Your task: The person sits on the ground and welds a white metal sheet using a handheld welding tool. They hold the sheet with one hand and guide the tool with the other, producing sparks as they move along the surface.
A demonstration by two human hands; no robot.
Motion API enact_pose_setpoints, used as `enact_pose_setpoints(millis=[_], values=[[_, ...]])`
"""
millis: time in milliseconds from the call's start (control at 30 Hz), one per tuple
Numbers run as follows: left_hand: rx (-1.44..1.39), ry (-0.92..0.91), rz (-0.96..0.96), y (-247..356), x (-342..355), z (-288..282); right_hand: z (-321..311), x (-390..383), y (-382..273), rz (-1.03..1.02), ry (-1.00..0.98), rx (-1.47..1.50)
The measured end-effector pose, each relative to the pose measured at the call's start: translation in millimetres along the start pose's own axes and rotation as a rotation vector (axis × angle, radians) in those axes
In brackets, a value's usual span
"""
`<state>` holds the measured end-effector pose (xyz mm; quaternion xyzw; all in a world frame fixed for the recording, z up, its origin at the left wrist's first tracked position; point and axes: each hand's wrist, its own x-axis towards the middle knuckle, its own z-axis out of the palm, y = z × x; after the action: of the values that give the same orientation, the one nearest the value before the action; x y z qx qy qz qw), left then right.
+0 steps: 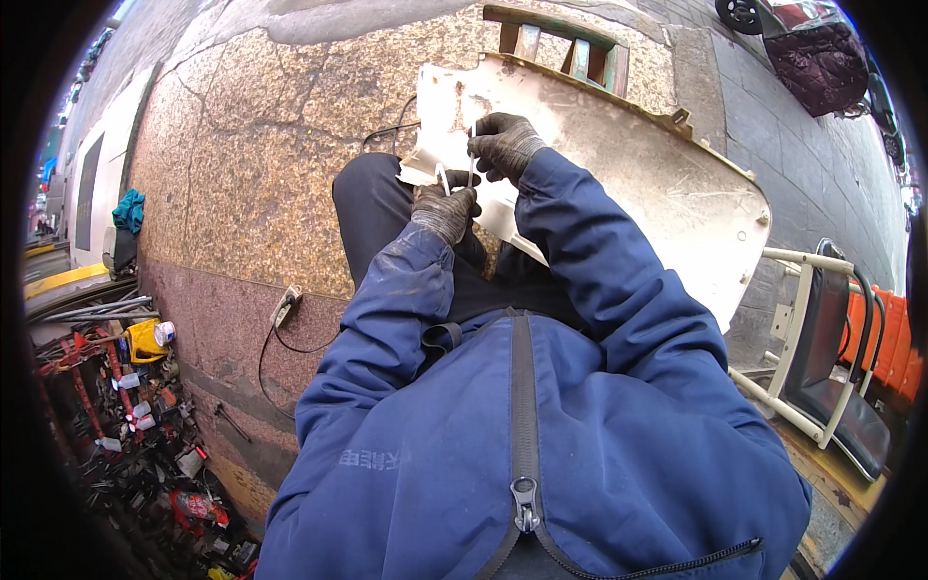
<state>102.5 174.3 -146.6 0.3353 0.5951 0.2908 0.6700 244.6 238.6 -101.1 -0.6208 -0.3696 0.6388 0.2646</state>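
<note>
has a panel [628,164] right of the left knee [365,198], a wooden frame [528,42] behind its far edge, a chair [810,348] off its right end. at left, has a corded block [286,307] on pavement [242,145] between knee and heaped gear [145,425].

"What's the ground like?"
"Speckled tan paving [242,145], cracked toward the upper left, with a reddish strip [222,304] below it at the left."
"And the right of the frame?"
"Grey slabs [802,174], then a chair [814,324] with a dark seat and pale frame, an orange panel [887,338] behind it."
"How's the light?"
"Daylight, bright on the slabs."
</note>
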Motion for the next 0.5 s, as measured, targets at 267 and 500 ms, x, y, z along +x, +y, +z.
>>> enact_pose_setpoints(millis=[267, 500], values=[[0.015, 0.010, 0.029, -2.8, 1.4, 0.2, 0.4, -0.7, 1.1, -0.035, 0.005, -0.053], [-0.039, -0.005, 0.021, 1.0, -4.7, 5.1, 0.1, -0.8, -0.3, -0.019, 0.009, -0.064]])
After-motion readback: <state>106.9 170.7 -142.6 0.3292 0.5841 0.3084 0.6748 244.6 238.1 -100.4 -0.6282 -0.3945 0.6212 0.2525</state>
